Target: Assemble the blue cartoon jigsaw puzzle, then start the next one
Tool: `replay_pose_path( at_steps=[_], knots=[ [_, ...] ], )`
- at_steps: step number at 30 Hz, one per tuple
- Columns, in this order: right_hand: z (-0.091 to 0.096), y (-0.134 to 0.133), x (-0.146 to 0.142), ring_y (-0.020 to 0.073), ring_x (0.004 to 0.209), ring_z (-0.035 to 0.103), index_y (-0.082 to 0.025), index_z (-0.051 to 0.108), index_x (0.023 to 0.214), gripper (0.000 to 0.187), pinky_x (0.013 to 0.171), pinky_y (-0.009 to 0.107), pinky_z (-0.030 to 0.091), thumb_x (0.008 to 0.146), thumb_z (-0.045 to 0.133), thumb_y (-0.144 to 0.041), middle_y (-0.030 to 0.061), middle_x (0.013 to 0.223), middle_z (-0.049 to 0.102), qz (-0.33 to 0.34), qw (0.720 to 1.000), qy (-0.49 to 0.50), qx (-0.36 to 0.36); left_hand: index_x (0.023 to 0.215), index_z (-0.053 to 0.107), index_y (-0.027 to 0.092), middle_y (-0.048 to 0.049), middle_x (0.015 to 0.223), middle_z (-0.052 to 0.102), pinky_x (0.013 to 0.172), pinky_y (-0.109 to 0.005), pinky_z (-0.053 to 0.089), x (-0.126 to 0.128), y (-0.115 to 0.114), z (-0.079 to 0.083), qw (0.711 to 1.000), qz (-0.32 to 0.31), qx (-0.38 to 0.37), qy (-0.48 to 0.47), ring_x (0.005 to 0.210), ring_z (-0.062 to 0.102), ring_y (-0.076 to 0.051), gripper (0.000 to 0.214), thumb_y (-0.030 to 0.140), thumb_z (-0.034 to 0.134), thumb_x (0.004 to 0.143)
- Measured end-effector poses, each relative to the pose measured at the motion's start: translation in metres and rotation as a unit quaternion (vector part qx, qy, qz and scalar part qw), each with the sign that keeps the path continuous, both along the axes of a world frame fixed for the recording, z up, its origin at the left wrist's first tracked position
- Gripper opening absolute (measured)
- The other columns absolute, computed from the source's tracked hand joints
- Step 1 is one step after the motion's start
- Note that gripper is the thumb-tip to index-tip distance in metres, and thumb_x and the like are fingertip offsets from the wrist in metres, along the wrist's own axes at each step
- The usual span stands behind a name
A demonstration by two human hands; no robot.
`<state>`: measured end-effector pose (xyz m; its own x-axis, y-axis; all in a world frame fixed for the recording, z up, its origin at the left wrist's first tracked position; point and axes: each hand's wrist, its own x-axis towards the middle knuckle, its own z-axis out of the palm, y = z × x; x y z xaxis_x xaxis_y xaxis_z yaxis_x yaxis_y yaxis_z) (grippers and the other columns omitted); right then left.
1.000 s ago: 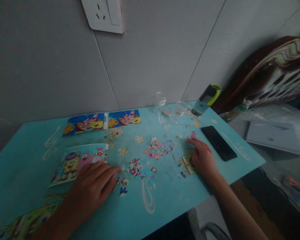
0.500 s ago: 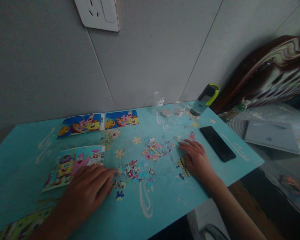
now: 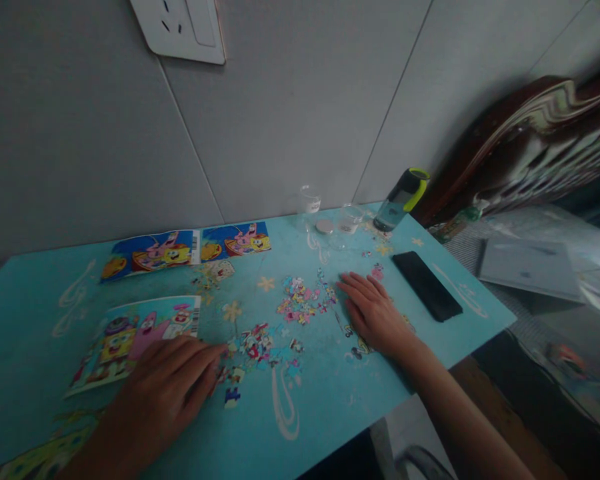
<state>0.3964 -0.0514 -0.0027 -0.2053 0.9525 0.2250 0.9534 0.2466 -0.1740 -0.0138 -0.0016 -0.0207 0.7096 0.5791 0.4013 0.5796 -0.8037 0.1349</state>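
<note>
My left hand (image 3: 163,393) lies flat on the turquoise table (image 3: 330,400), fingers stretched out, fingertips touching a pile of small puzzle pieces (image 3: 260,347). It partly overlaps a cartoon picture card (image 3: 130,337). My right hand (image 3: 373,310) rests flat with fingers apart, just right of a second scatter of puzzle pieces (image 3: 303,301). It covers part of an assembled yellow puzzle patch (image 3: 360,345). Neither hand holds anything.
A long cartoon strip (image 3: 185,247) lies near the wall. A black phone (image 3: 427,293) sits right of my right hand. Clear glass cups (image 3: 309,200), a small lid (image 3: 324,227) and a green-capped bottle (image 3: 400,200) stand at the back. A carved wooden headboard (image 3: 530,147) is on the right.
My right hand has slid left across the table, away from the phone and toward the middle scatter of pieces. My left hand stays where it was. The view has shifted slightly.
</note>
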Motion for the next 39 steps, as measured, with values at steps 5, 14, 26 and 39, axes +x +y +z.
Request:
replay_pose_path(
  at_steps=[5, 14, 26, 39],
  knots=[
    [0.006, 0.0, -0.004, 0.0229, 0.147, 0.036, -0.026, 0.047, 0.146, 0.043, 0.122, 0.055, 0.023, 0.104, 0.038, -0.026, 0.0038, 0.151, 0.051, 0.027, 1.0, 0.009, -0.01, 0.118, 0.066, 0.028, -0.0028, 0.108, 0.07, 0.103, -0.046, 0.037, -0.002, 0.001, -0.003, 1.0, 0.0, -0.006, 0.013, 0.104, 0.061, -0.025, 0.025, 0.033, 0.057, 0.095],
    [-0.004, 0.0, 0.01, 0.0251, 0.14, 0.045, -0.019, 0.056, 0.138, 0.04, 0.12, 0.051, 0.03, 0.104, 0.038, -0.03, 0.0109, 0.146, 0.056, -0.097, 0.993, 0.029, 0.062, 0.116, 0.067, 0.026, -0.0035, 0.106, 0.07, 0.102, -0.044, 0.038, -0.003, 0.004, -0.003, 1.0, -0.002, 0.006, 0.0, 0.1, 0.062, -0.023, 0.025, 0.034, 0.056, 0.096],
    [-0.017, 0.005, 0.022, 0.0314, 0.143, 0.04, -0.014, 0.051, 0.143, 0.052, 0.118, 0.06, 0.023, 0.104, 0.034, -0.043, 0.0168, 0.146, 0.054, -0.197, 0.979, -0.004, 0.055, 0.116, 0.067, 0.025, -0.0037, 0.104, 0.07, 0.098, -0.045, 0.039, 0.0, 0.0, 0.003, 1.0, -0.011, 0.016, 0.001, 0.1, 0.062, -0.024, 0.024, 0.031, 0.057, 0.095],
    [-0.008, 0.038, 0.034, 0.0304, 0.145, 0.037, -0.018, 0.049, 0.146, 0.054, 0.118, 0.065, 0.02, 0.105, 0.026, -0.046, 0.0144, 0.149, 0.052, -0.178, 0.984, -0.01, 0.023, 0.115, 0.065, 0.021, -0.0049, 0.105, 0.069, 0.096, -0.044, 0.04, 0.007, -0.003, 0.014, 1.0, -0.013, 0.019, -0.011, 0.101, 0.06, -0.023, 0.021, 0.02, 0.055, 0.096]
  ],
)
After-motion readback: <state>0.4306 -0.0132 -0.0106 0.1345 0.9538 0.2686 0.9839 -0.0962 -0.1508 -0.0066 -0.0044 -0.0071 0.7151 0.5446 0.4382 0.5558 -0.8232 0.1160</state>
